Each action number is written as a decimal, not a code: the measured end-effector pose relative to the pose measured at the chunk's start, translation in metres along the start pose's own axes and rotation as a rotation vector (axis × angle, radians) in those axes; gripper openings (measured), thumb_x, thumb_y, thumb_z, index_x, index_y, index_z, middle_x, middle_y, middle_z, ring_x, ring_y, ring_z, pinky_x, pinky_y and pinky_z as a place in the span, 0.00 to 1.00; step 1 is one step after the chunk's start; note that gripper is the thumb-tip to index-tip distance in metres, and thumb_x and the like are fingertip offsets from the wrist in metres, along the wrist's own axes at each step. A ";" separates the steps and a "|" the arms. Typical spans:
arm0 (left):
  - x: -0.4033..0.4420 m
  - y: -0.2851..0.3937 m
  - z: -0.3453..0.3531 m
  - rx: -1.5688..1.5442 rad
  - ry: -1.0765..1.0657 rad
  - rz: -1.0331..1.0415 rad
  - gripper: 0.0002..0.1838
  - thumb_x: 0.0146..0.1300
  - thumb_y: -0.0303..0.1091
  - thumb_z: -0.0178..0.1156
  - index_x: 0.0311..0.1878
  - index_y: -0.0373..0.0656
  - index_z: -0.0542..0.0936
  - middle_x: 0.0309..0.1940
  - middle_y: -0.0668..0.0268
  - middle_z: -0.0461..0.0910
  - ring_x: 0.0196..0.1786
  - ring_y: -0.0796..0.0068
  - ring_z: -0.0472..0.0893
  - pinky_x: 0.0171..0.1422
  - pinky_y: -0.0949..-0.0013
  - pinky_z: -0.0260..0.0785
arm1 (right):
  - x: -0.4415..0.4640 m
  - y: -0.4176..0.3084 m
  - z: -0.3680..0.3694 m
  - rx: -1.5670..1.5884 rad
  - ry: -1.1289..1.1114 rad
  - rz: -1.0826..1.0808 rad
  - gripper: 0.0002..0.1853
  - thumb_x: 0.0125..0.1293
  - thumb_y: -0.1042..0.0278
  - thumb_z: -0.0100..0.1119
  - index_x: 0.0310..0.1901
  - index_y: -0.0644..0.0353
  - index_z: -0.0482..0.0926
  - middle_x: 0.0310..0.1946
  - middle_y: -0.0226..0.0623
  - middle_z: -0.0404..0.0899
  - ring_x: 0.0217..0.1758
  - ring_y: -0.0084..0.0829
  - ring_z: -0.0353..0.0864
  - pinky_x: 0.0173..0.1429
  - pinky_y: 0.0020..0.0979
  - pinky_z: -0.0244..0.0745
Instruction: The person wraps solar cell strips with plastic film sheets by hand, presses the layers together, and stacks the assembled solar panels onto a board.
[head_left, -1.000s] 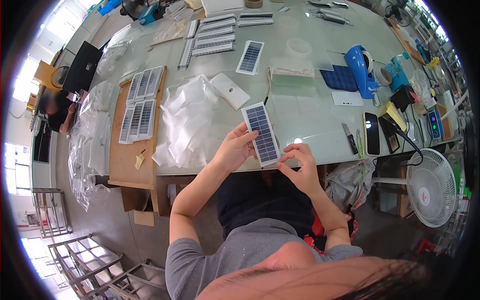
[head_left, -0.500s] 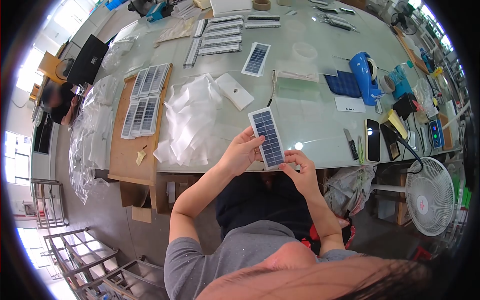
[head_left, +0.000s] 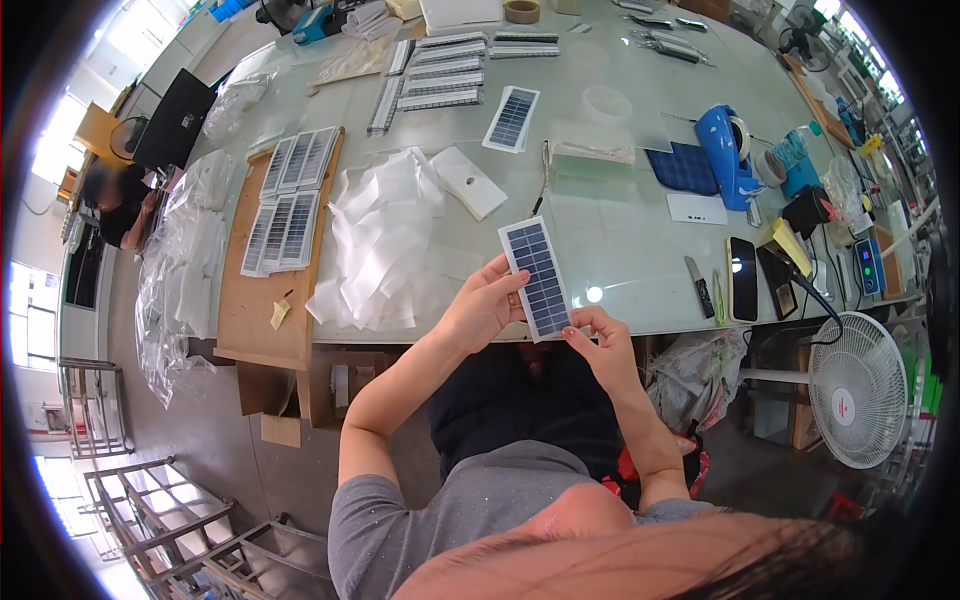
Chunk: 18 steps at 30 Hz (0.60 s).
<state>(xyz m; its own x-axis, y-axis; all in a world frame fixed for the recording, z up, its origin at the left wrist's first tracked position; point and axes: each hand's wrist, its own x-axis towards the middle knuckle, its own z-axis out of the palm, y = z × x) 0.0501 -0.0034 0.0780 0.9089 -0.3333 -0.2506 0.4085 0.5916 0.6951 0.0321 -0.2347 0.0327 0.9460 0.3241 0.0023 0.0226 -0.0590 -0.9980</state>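
Note:
A small solar panel with a white border point(head_left: 538, 280) is held up over the table's front edge. My left hand point(head_left: 487, 306) grips its left side, thumb on the front face. At the lower right corner, my right hand point(head_left: 598, 340) pinches the panel between thumb and fingers. A heap of thin white sheets point(head_left: 380, 240) lies to the left, beside a white block with a hole point(head_left: 469, 183). More panels point(head_left: 285, 230) rest in rows on a wooden board point(head_left: 262, 325). Another small stack of panels point(head_left: 512, 119) lies farther back.
A blue tape dispenser point(head_left: 727, 155), a knife point(head_left: 700, 287) and a phone point(head_left: 742, 279) are on the right of the table point(head_left: 620, 290). Beyond its right front edge stands a white fan point(head_left: 857, 390). Strip-like parts point(head_left: 440, 83) lie at the back. A person point(head_left: 122, 208) is at far left.
My right hand has closed from a spread pose onto the panel's lower corner. The view has shifted slightly, and the panel remains in my left hand.

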 end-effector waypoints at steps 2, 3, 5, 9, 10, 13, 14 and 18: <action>-0.002 0.003 0.004 0.007 0.016 -0.015 0.22 0.78 0.33 0.49 0.71 0.41 0.68 0.63 0.59 0.78 0.64 0.66 0.80 0.67 0.56 0.75 | 0.000 0.000 0.000 0.006 -0.001 -0.004 0.07 0.66 0.69 0.69 0.42 0.61 0.86 0.42 0.30 0.87 0.44 0.19 0.76 0.50 0.27 0.64; -0.002 0.004 0.002 -0.004 -0.004 -0.015 0.22 0.77 0.33 0.47 0.72 0.40 0.67 0.63 0.59 0.78 0.64 0.66 0.80 0.67 0.55 0.75 | 0.000 0.000 0.000 0.009 -0.003 -0.005 0.07 0.66 0.69 0.69 0.43 0.61 0.86 0.42 0.29 0.87 0.44 0.19 0.76 0.49 0.26 0.63; -0.002 0.004 -0.001 -0.026 -0.044 -0.014 0.23 0.77 0.34 0.45 0.72 0.39 0.66 0.64 0.57 0.77 0.64 0.65 0.80 0.68 0.54 0.74 | 0.000 -0.001 0.001 0.049 -0.015 0.023 0.05 0.66 0.72 0.68 0.42 0.61 0.85 0.43 0.28 0.85 0.45 0.17 0.73 0.50 0.25 0.59; -0.004 0.005 -0.002 -0.044 -0.045 -0.016 0.24 0.77 0.35 0.42 0.72 0.39 0.66 0.63 0.57 0.78 0.64 0.63 0.80 0.68 0.53 0.73 | -0.001 -0.005 0.002 0.070 -0.027 0.036 0.05 0.66 0.74 0.67 0.42 0.61 0.85 0.42 0.27 0.84 0.45 0.16 0.72 0.50 0.24 0.58; -0.004 0.005 -0.001 -0.055 -0.046 -0.015 0.23 0.77 0.34 0.41 0.71 0.40 0.66 0.61 0.58 0.78 0.62 0.63 0.81 0.67 0.53 0.73 | -0.001 -0.004 0.002 0.069 -0.034 0.046 0.05 0.66 0.74 0.67 0.42 0.61 0.85 0.42 0.26 0.84 0.44 0.16 0.72 0.49 0.24 0.58; -0.006 0.006 -0.002 -0.078 -0.026 -0.022 0.22 0.77 0.36 0.42 0.69 0.41 0.68 0.59 0.59 0.80 0.60 0.64 0.81 0.66 0.53 0.74 | 0.000 -0.003 0.001 0.028 -0.042 0.015 0.05 0.67 0.73 0.66 0.43 0.61 0.85 0.41 0.25 0.84 0.42 0.16 0.72 0.48 0.24 0.59; -0.006 0.006 -0.002 -0.084 -0.017 -0.025 0.22 0.77 0.37 0.42 0.69 0.41 0.69 0.59 0.59 0.80 0.60 0.65 0.82 0.66 0.53 0.74 | 0.001 -0.005 0.000 -0.010 -0.036 -0.037 0.06 0.68 0.72 0.66 0.44 0.61 0.84 0.40 0.25 0.84 0.41 0.16 0.73 0.47 0.24 0.60; -0.002 0.015 -0.008 -0.051 -0.076 -0.127 0.22 0.77 0.41 0.44 0.66 0.40 0.72 0.56 0.60 0.82 0.58 0.67 0.82 0.63 0.55 0.75 | 0.030 -0.021 -0.010 -0.248 0.058 -0.060 0.10 0.67 0.64 0.69 0.42 0.62 0.82 0.37 0.28 0.84 0.37 0.14 0.74 0.40 0.20 0.63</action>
<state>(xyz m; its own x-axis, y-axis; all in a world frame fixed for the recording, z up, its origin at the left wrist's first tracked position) 0.0550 0.0125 0.0835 0.8417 -0.4610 -0.2812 0.5251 0.5772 0.6255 0.0632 -0.2329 0.0541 0.9574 0.2799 0.0712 0.1507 -0.2739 -0.9499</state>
